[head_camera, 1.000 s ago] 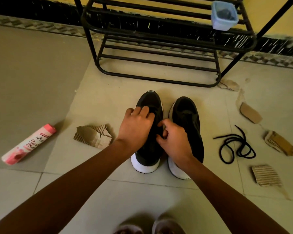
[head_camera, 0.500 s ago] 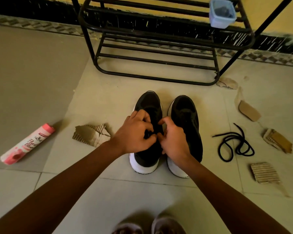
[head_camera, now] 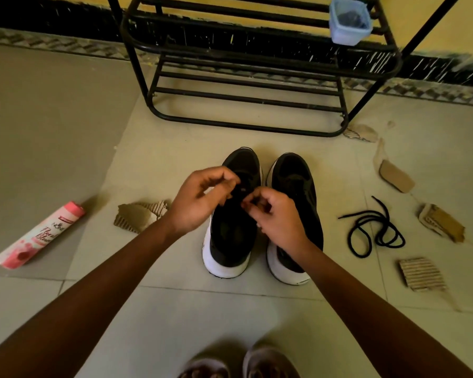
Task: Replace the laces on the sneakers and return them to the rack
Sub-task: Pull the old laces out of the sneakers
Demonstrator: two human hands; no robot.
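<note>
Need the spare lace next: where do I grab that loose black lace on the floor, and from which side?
Pinch the free end pointing toward the rack, coming from above. The lace lies flat in overlapping loops, so lifting by an end should probably uncoil it.

The left sneaker (head_camera: 231,241) stands on the floor tiles. Over its lacing (head_camera: 243,190) the left hand (head_camera: 200,203) and the right hand (head_camera: 277,218) meet, fingers curled and pinching there; the motion is blurred. Just beside it on the right stands the right sneaker (head_camera: 295,181). Further right of it lies a loose black lace (head_camera: 374,230), and beyond its toe stands the rack (head_camera: 246,99).
</note>
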